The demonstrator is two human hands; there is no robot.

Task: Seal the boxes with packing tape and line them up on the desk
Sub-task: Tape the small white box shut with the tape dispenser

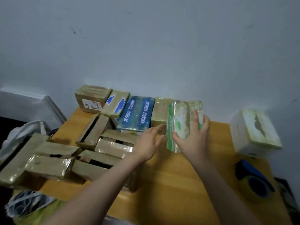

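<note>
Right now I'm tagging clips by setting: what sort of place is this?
Probably a home or small-office packing corner: a wooden desk against a plain wall, taped cardboard boxes lined along it, a packing tape roll nearby.

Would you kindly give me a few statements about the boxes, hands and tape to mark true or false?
1. The right hand rests on the green box. True.
2. The green box is at the left end of the back row. False: it is at the right end.
3. The blue box stands in that row. True.
4. The left hand holds the tape. False: the tape lies on the desk at the right, untouched.
5. Every box at front left is sealed. False: the open boxes there show gaps between their flaps.
</note>
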